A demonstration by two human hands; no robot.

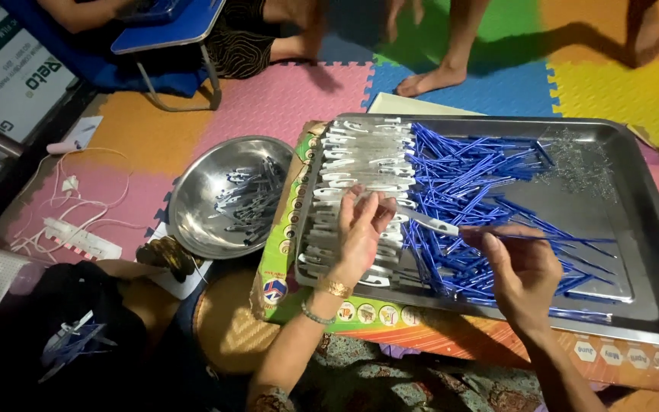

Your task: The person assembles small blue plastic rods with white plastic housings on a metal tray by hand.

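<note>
Pen barrel point(429, 222) gripped between left hand point(360, 233) and right hand point(524, 271), steel tray point(650, 305), coloured foam floor mats point(284, 99), steel bowl point(200, 183)

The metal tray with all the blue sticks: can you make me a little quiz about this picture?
1. True or false: the blue refills lie in the metal tray.
2. What sits left of the tray: A) a round steel bowl, B) a glass jar, C) a shoe?
3. Which hand holds a thin blue refill?

Key:
1. True.
2. A.
3. The right hand; the left hand holds the clear pen barrel.
</note>
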